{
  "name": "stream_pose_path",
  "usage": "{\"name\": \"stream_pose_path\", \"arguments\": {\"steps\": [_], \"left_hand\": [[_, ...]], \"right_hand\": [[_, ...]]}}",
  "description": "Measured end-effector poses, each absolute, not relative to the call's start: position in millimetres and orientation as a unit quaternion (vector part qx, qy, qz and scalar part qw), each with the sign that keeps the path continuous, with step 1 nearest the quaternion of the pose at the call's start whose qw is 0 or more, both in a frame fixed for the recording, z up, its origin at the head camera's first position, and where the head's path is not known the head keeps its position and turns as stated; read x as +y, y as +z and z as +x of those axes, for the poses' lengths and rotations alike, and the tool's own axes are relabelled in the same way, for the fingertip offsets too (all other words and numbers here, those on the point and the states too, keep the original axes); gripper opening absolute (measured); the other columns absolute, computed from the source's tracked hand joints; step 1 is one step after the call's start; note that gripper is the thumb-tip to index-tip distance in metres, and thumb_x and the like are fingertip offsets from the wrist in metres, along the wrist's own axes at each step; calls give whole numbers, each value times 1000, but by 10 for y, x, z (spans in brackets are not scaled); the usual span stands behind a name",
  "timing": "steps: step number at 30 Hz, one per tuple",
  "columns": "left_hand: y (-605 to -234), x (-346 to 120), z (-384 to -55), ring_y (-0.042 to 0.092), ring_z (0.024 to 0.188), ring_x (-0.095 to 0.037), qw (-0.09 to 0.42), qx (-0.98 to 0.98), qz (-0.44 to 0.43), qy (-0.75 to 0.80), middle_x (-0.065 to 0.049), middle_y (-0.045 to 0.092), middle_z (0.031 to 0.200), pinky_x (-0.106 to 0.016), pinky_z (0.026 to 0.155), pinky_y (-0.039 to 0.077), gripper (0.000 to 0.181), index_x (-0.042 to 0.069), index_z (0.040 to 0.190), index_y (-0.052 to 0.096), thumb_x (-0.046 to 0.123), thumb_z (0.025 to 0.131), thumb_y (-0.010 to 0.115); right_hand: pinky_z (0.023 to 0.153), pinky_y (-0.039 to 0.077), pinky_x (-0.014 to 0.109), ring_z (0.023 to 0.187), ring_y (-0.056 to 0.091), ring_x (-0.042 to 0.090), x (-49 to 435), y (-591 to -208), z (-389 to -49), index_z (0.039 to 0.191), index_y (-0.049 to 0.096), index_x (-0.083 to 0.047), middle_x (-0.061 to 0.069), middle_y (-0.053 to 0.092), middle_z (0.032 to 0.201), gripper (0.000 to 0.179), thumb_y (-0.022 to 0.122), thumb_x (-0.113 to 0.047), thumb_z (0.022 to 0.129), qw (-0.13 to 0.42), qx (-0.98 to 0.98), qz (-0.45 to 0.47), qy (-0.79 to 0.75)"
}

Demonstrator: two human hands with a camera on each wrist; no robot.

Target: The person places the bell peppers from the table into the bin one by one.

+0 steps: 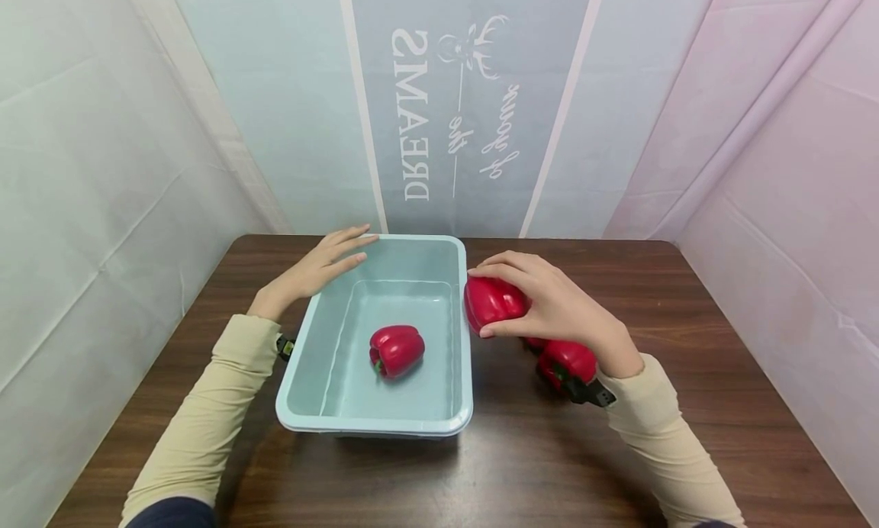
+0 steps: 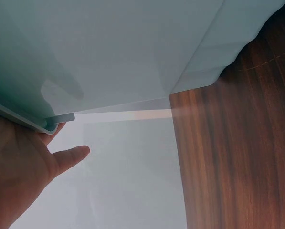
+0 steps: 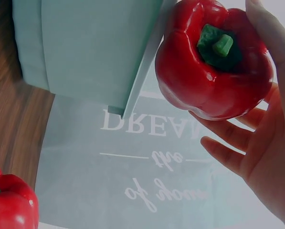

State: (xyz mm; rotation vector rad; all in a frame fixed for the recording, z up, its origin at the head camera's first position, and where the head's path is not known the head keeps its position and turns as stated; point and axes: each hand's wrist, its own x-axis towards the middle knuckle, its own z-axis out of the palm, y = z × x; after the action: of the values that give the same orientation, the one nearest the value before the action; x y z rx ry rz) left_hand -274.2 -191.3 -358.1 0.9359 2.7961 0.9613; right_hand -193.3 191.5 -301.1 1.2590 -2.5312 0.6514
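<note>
A red bell pepper is gripped between the thumb and fingers of my right hand, just outside the right rim of a light blue plastic basin. In the right wrist view that bell pepper shows its green stem, above the table beside the basin's outer wall. Another red bell pepper lies on its side inside the basin. My left hand rests at the basin's far left rim with its fingers extended; the left wrist view shows the thumb sticking out beside the rim.
More red bell peppers sit on the dark wooden table under my right wrist, partly hidden by it. A grey-blue cloth with mirrored lettering hangs behind the table. Pale cloth walls stand at both sides.
</note>
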Motion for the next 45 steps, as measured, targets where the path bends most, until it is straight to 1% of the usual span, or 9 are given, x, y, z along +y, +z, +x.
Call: {"name": "stream_pose_path", "arguments": {"steps": [8,12,19,30,34,41,45], "left_hand": [[-3594,-1902,-2710,9,142,-28,19,904,303,301,1,19,154,-58,108,11,46,28,143,36,40,99,39],[-3593,-1900,-2687,9,142,-28,17,904,303,300,1,19,154,-59,108,11,46,28,143,36,40,99,39],[-3599,-1901,-2666,10,142,-28,14,904,303,302,1,19,154,-58,108,11,46,29,143,36,40,99,39],[-3635,-1901,-2653,11,140,-33,8,904,306,298,2,19,154,-59,108,11,46,29,143,35,40,99,38],[-3634,-1899,-2646,10,141,-30,9,905,302,300,3,19,154,-59,108,10,46,29,143,35,40,99,39],[-3638,-1894,-2629,11,141,-32,6,905,304,298,2,19,154,-59,108,11,46,29,143,36,40,99,38],[-3642,-1890,-2619,11,141,-31,5,906,302,296,2,19,154,-59,108,11,46,29,143,36,40,99,38]], "right_hand": [[86,47,31,111,45,4,1883,-2996,-1894,127,54,-28,-13,50,122,69,65,-65,70,118,-864,435,224],[85,47,31,111,45,4,1878,-2985,-1877,127,53,-28,-13,50,122,69,65,-64,70,119,-864,435,223],[84,47,30,110,45,4,1867,-2993,-1861,127,54,-28,-13,50,121,68,71,-59,69,129,-860,439,227],[84,47,32,110,45,5,1834,-3012,-1854,126,54,-28,-12,51,121,67,69,-60,69,133,-858,442,225],[85,47,32,110,45,5,1831,-3013,-1861,126,54,-28,-12,51,121,67,67,-62,70,132,-860,439,225],[85,48,32,110,45,5,1834,-3044,-1868,126,54,-28,-12,51,121,67,71,-59,69,139,-859,440,223],[86,46,32,111,45,5,1827,-3059,-1873,126,54,-28,-12,51,121,68,69,-61,69,146,-854,446,223]]}}
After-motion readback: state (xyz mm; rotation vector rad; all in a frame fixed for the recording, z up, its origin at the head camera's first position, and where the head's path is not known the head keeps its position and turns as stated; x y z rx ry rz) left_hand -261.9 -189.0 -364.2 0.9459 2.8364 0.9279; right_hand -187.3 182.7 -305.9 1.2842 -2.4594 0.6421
